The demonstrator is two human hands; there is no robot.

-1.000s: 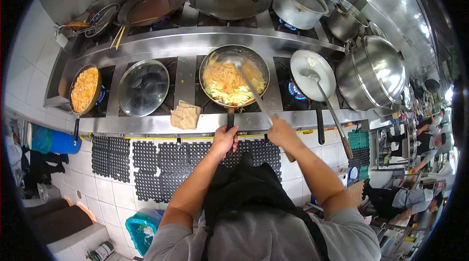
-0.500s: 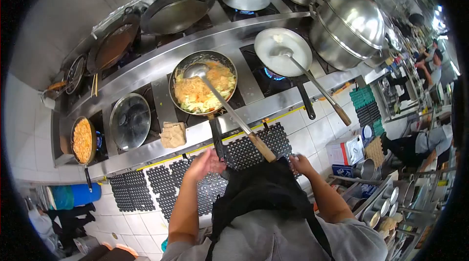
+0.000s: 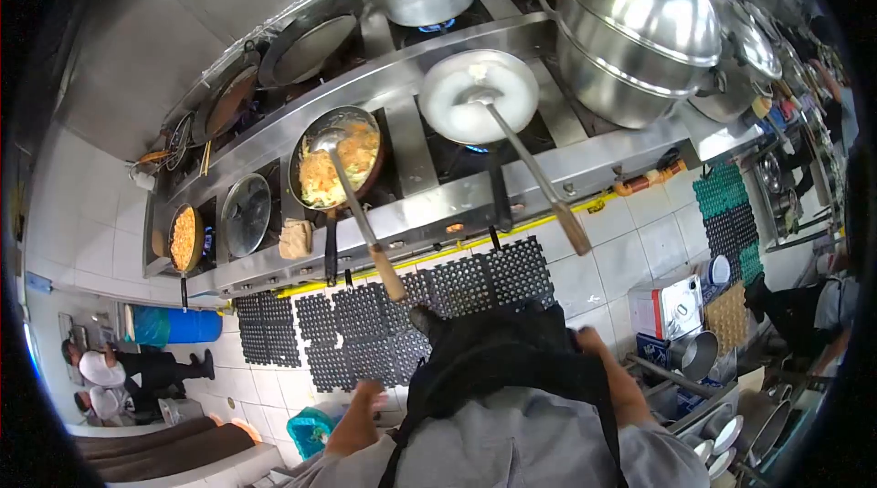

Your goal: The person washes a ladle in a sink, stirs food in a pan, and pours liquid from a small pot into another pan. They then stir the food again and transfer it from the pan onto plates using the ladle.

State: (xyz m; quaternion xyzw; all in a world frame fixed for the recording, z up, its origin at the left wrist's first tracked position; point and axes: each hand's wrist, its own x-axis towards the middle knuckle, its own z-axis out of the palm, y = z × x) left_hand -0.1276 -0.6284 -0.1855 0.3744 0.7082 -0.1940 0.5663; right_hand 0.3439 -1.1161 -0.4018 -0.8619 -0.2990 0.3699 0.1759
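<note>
Where a ladle [image 3: 357, 206] rests, food [image 3: 320, 179], orange, yellowish

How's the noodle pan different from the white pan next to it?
The noodle pan is dark inside, while the white pan looks white inside.
The noodle pan has orangey noodles; the white pan has a small pale lump.
A blue flame shows under the white pan, but none shows under the noodle pan.
Both have a dark handle and a ladle in them.

Left hand [image 3: 369, 395]: off pan handle [image 3: 331, 250], lowered | right hand [image 3: 591, 343]: off ladle [image 3: 353, 199], lowered | view: shifted rightward
</note>
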